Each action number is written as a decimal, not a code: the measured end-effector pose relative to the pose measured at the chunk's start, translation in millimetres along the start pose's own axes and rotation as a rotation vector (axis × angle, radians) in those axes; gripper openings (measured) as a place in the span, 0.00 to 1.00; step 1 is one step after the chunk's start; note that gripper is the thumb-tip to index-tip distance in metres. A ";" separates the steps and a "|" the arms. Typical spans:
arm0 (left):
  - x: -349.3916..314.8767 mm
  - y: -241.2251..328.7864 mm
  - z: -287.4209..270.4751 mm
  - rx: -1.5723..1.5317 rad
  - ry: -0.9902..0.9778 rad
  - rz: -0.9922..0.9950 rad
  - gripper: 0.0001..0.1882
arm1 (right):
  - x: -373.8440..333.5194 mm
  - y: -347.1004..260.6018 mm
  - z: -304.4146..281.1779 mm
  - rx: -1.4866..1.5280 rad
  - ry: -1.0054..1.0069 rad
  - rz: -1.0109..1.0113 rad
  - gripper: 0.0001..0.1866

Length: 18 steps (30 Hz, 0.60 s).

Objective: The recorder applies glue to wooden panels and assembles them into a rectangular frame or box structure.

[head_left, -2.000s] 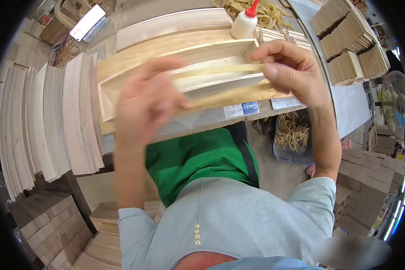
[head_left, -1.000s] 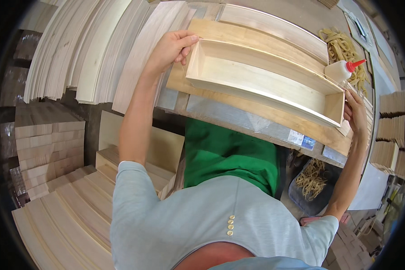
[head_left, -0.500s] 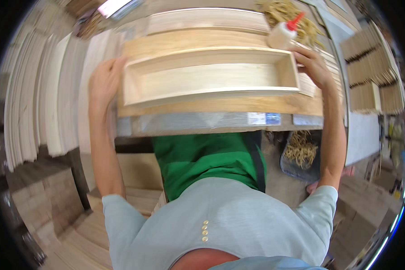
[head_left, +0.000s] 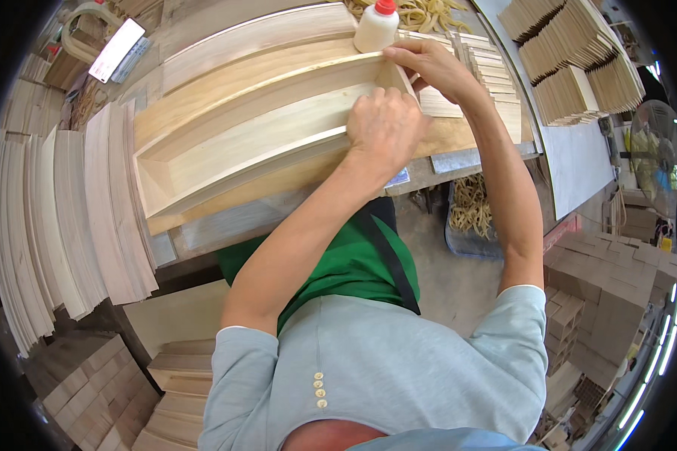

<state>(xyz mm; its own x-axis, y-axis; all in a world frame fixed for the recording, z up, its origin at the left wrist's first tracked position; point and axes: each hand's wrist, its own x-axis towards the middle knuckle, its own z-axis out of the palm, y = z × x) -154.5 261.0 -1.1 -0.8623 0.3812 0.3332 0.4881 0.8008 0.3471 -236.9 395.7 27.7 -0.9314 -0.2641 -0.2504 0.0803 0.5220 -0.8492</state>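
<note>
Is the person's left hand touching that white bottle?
Apart. The head view shows part of the wooden box between the left hand and the white bottle.

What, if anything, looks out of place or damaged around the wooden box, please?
Nothing looks spilled or plainly damaged. The wooden box shows no visible break, though the left hand and right hand partly cover its right end. The white bottle stands upright. At most, the tan bands near it look untidy, lying in a loose tangle.
</note>
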 end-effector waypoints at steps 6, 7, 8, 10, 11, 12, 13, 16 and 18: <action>0.2 -0.4 12.2 0.111 0.240 0.057 0.14 | 0.8 0.2 5.7 -0.035 0.057 -0.019 0.22; -0.2 0.0 11.1 0.087 0.217 0.051 0.15 | 2.0 -0.3 7.4 -0.053 0.069 -0.026 0.22; -0.7 -0.6 9.1 0.064 0.196 0.044 0.15 | 0.6 1.0 8.1 -0.054 0.065 -0.040 0.22; -3.2 -0.3 0.9 0.025 0.131 0.036 0.16 | -5.0 8.9 6.0 0.102 0.042 0.035 0.24; -4.1 0.9 -4.8 -0.026 0.058 0.033 0.18 | -3.8 11.7 6.1 0.100 0.045 0.025 0.24; -3.7 1.1 -11.2 -0.021 0.067 0.036 0.18 | -1.6 13.7 6.1 0.150 0.054 0.063 0.25; -6.6 2.0 -21.8 -0.041 0.045 0.048 0.19 | -2.0 15.3 6.7 0.204 0.058 0.107 0.26; -30.1 -11.5 -58.2 -0.106 0.123 0.070 0.22 | 0.8 13.8 4.6 0.175 -0.017 0.071 0.26; -54.7 -45.0 -89.0 -0.107 0.210 0.017 0.28 | -0.6 4.3 2.4 0.045 -0.095 0.046 0.27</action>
<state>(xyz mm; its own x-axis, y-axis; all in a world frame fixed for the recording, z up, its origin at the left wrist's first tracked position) -117.3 163.0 43.1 -0.8123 0.2806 0.5114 0.5235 0.7373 0.4270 -235.1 396.1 23.1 -0.8885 -0.3181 -0.3306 0.1397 0.4988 -0.8554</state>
